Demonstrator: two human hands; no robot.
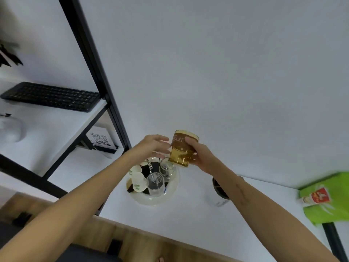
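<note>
Amber glass [182, 148], "OLAT" lettering, right hand [201, 156]

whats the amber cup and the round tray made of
The amber cup looks like tinted glass, glossy: see-through, with glints. The round tray is probably glossy white plastic or ceramic, opaque with a soft sheen; can't tell which.

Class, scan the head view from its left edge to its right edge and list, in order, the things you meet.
black keyboard → QR code card → round tray → amber glass → dark cup → green packet
</note>
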